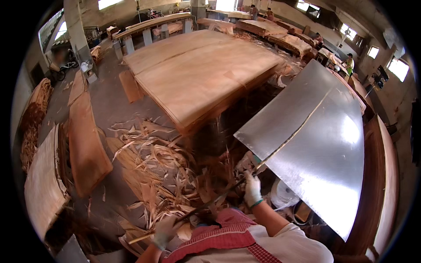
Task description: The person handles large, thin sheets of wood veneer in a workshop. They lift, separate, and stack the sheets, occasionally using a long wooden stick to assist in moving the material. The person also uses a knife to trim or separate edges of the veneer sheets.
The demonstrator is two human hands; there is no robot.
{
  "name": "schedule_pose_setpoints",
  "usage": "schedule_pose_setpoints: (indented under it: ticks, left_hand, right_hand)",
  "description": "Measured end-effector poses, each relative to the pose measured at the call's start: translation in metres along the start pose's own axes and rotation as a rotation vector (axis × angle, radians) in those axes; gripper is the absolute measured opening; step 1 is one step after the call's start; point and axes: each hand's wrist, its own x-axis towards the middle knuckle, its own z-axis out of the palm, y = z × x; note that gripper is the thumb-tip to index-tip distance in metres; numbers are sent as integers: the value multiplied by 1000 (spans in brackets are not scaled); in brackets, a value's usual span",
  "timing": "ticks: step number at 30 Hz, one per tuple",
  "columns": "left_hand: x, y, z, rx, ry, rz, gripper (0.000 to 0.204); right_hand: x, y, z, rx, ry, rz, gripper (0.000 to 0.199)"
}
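Note:
A long thin stick, light at its ends and dark along the middle, runs slantwise in front of my body. Its far part reaches over a shiny metal sheet on the right. Close to the sheet's near-left edge, my right hand, in a pale glove with a green cuff, is closed round the stick. My left hand, gloved and slightly blurred, grips it near the lower end, whose pale tip sticks out to the left. Ahead stands a wide stack of wood veneer sheets.
Torn veneer scraps heap on the floor between me and the stack. Veneer sheets lean at the left, and a tall board stack stands far right. A white plastic roll sits under the metal sheet. A person works farther back.

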Motion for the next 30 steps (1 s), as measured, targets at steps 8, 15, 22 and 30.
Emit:
schedule_pose_setpoints:
  ticks: [8, 15, 22, 30]
  left_hand:
    - [-242, -328, -67, 515, -655, -508, 30]
    - [-25, -283, -129, 81, -160, -534, 27]
    - [-65, -398, -251, 472, -99, -672, 35]
    - [-15, -465, -410, 648, -263, -1064, 21]
  right_hand:
    - [121, -16, 141, -134, -37, -407, 15]
    - [190, 96, 306, -589, -624, -452, 16]
    - [149, 132, 493, -370, -272, 206, 29]
    - [228, 217, 587, -509, -495, 462, 28]
